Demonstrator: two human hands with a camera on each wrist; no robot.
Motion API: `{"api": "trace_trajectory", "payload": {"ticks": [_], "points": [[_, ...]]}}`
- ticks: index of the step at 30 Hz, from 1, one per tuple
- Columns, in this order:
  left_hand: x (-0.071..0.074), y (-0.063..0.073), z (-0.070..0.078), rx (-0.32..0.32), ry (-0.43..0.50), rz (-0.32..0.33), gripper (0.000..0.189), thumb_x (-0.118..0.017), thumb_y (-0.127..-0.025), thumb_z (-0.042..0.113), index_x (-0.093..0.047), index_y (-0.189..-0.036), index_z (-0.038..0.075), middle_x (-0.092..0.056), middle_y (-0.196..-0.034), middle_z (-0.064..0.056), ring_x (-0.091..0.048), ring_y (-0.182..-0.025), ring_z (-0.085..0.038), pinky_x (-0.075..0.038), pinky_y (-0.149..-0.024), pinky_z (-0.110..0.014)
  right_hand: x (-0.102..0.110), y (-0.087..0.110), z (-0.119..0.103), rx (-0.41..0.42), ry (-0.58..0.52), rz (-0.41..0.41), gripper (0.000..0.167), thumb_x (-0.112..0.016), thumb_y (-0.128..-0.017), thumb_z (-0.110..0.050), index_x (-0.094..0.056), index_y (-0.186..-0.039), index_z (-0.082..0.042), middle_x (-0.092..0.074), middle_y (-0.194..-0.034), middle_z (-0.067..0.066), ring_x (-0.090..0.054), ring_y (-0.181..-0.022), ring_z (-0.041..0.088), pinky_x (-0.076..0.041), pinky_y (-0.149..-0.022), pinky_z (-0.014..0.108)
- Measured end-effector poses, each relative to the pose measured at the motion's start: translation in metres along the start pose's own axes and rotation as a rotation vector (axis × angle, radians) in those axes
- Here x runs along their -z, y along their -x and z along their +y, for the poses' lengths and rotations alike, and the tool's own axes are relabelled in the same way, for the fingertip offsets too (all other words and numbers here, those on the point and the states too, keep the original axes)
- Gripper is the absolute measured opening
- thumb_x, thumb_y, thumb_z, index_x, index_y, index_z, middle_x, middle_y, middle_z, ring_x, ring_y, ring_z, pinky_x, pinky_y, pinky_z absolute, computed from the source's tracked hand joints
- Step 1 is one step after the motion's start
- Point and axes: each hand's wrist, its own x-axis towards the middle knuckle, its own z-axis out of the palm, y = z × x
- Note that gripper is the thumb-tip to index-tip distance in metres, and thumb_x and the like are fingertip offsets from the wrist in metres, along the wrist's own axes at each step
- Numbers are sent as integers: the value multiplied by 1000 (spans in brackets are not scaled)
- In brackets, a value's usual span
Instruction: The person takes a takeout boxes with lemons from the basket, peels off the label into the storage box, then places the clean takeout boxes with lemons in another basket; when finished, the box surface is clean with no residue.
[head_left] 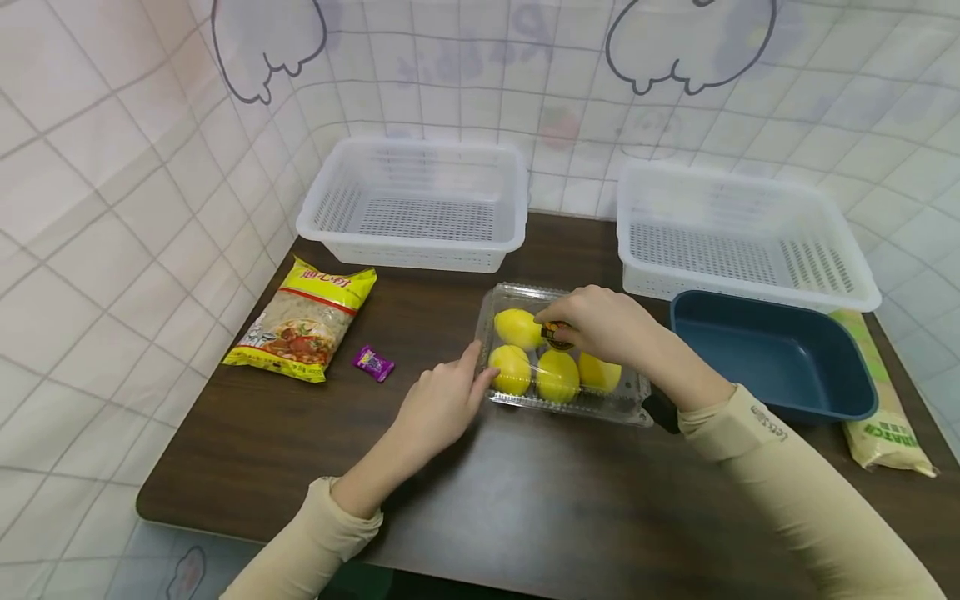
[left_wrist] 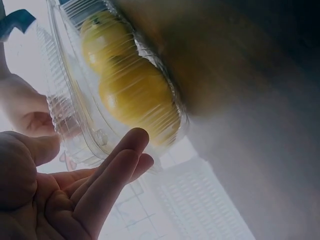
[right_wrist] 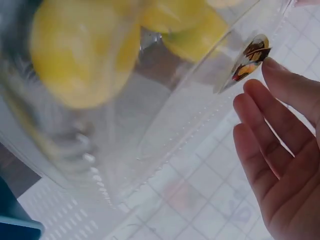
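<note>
Head view: both hands at the lemon box

I've got my left hand (head_left: 438,407) flat against the clear clamshell box (head_left: 592,405) of lemons (head_left: 558,375) mid-bench (head_left: 525,500), fingers (left_wrist: 117,172) relaxed. My right hand (head_left: 603,325) rests on its lid, fingers (right_wrist: 265,145) straight, touching the label sticker (right_wrist: 250,60).

Dark brown wooden table (head_left: 525,508) under both hands. Beyond the hands and off to the left, a white cloth backdrop (head_left: 112,208) with a pale grid pattern and outlined cartoon shapes, draped as walls around the table. Soft, even light throughout.
</note>
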Motion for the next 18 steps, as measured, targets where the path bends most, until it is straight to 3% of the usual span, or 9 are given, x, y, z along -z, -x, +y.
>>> {"api": "trace_trajectory", "payload": {"ticks": [8,18], "points": [[-1,1,0,-2,-3,7,57,-45,-104,45,-48,-144,4,-73,-120,-15,-75,-92,-35,-61,-69,-49,3,-14,-6,20,-3,-68,25,-66,-93,-8,-74,-117,-15,-76,-111,5,-61,-74,13,-50,-61,25],[-1,0,0,1,7,3,56,-45,-104,45,-49,-143,4,-73,-118,-16,-75,-88,-35,-61,-67,-47,1,-21,-8,0,11,-119,22,-69,-92,-9,-76,-111,-16,-77,-109,3,-65,-82,15,-55,-66,27]]}}
